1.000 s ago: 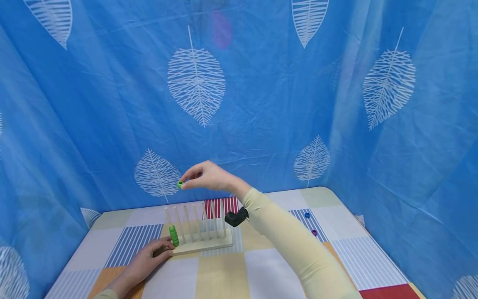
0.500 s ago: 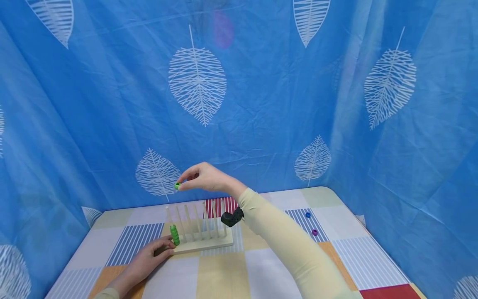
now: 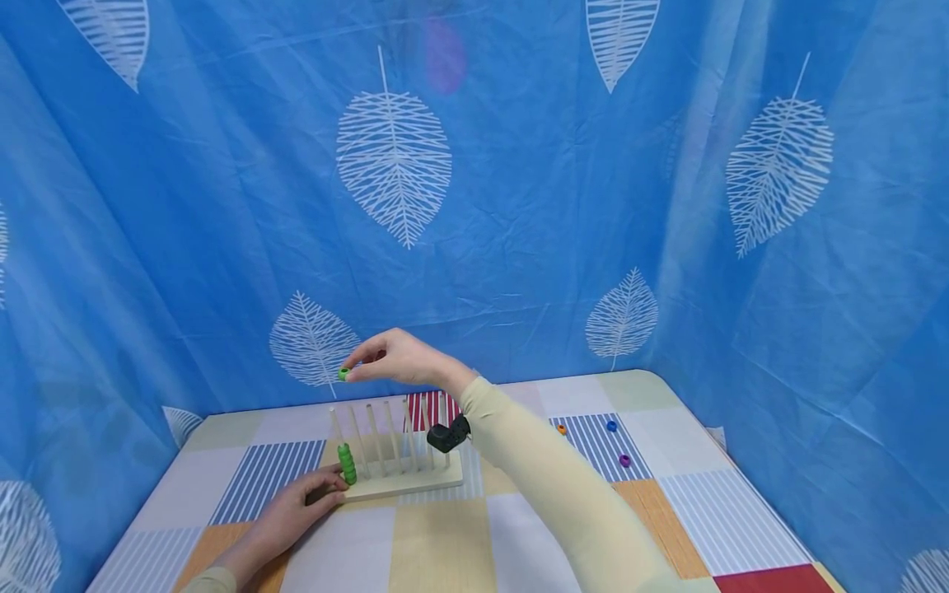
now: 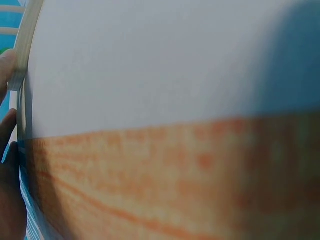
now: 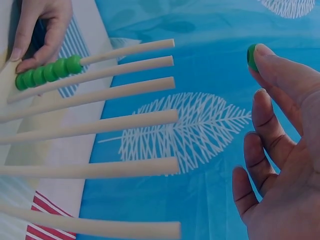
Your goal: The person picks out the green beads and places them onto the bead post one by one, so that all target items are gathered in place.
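Note:
My right hand (image 3: 406,359) pinches a green bead (image 3: 343,374) between thumb and forefinger, its hole facing up, above the leftmost peg of a wooden peg rack (image 3: 415,487). In the right wrist view that bead (image 5: 251,57) is off beyond the peg's tip, with the other fingers loosely bent below. Several green beads (image 5: 50,72) are stacked at the bottom of the leftmost peg; the other pegs are bare. My left hand (image 3: 302,506) grips the rack's left end beside the stack. In the left wrist view, its thumb (image 4: 6,65) lies against the base's edge.
An orange bead (image 3: 561,429), a blue bead (image 3: 611,426) and a purple bead (image 3: 625,460) lie on the patchwork tablecloth (image 3: 445,543), right of the rack. A blue curtain (image 3: 504,206) with white leaves hangs around the table. A black device (image 3: 448,434) is worn on the right wrist.
My right hand has moved left and slightly down with the green bead, coming closer over the leftmost peg. The orange bead has come into view beside the sleeve. The left hand keeps its place.

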{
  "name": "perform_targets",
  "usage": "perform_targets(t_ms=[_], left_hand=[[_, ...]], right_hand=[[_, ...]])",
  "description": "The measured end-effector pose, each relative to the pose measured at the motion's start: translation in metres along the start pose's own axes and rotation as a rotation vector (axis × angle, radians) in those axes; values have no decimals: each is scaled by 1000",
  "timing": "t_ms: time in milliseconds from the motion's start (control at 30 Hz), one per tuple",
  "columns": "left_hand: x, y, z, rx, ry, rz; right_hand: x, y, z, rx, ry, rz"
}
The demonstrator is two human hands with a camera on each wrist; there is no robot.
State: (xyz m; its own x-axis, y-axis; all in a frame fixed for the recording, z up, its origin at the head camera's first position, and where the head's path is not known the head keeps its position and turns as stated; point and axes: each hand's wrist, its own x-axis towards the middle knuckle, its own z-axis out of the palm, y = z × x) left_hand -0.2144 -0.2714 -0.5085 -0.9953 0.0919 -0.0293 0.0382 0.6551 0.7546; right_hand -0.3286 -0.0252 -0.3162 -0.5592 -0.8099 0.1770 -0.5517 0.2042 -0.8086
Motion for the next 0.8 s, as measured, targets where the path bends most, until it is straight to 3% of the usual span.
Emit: perform_targets(t_ms=[800], left_hand=[[1, -3, 0, -11, 6, 7]], right_hand=[[16, 10, 26, 9, -61, -21]])
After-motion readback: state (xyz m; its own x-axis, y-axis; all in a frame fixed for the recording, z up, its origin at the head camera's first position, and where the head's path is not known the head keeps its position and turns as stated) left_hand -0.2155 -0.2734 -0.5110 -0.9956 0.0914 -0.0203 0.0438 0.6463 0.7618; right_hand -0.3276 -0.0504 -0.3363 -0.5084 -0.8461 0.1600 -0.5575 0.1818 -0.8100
